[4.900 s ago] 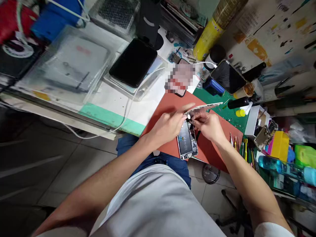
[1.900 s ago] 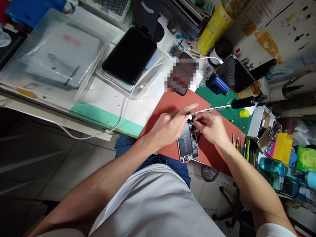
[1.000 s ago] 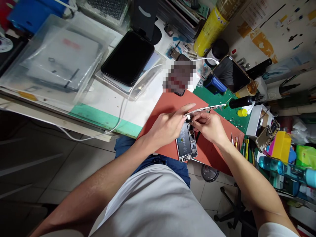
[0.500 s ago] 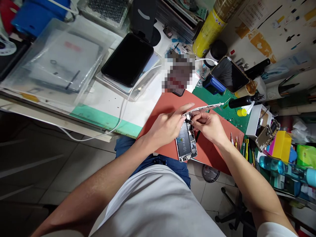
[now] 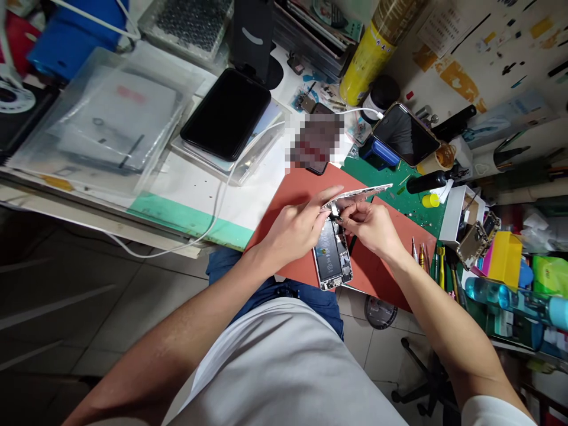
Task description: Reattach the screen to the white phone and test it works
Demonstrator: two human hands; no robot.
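Observation:
An opened smartphone (image 5: 330, 254) lies on the reddish-orange mat (image 5: 377, 278), its black battery and inner parts bare. Its screen panel (image 5: 361, 196) is lifted and tilted at the far end, seen almost edge-on. My left hand (image 5: 298, 229) grips that panel's left end, the index finger stretched along its back and the thumb near the phone's top. Fingers of my right hand (image 5: 373, 228) are pinched together under the panel, at the top of the phone body by a flex cable. What lies between those fingertips is hidden.
Screwdrivers (image 5: 421, 253) lie right of the mat. A dark phone (image 5: 227, 113) rests on a flat stack at left, with a white cable (image 5: 216, 213) running past it. Another phone (image 5: 407, 135) leans on a blue stand. Beyond stands a yellow spray can (image 5: 366, 62).
The whole view has shifted slightly. The screen panel is tipped a little more, showing more of its inner side. Both hands keep nearly the same hold on the phone.

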